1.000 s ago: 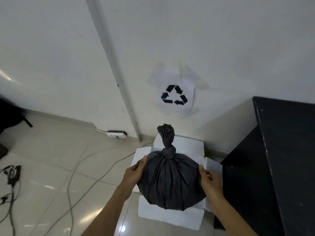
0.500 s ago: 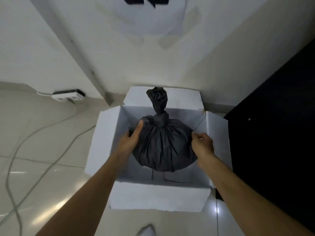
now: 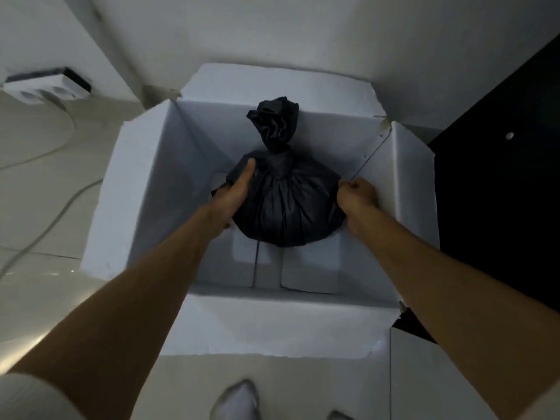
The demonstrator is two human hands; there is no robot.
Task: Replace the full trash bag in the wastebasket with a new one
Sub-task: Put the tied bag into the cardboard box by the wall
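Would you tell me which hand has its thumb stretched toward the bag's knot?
The left hand: its thumb lies straight on the bag toward the knot; the right hand is bunched, gripping the bag's side.

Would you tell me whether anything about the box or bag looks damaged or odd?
The black bag is tied shut, no spill visible. The white box looks worn: ragged flap edges, and a tape scrap at its back right corner.

Knotted black trash bag (image 3: 288, 204) inside white box (image 3: 145, 189)
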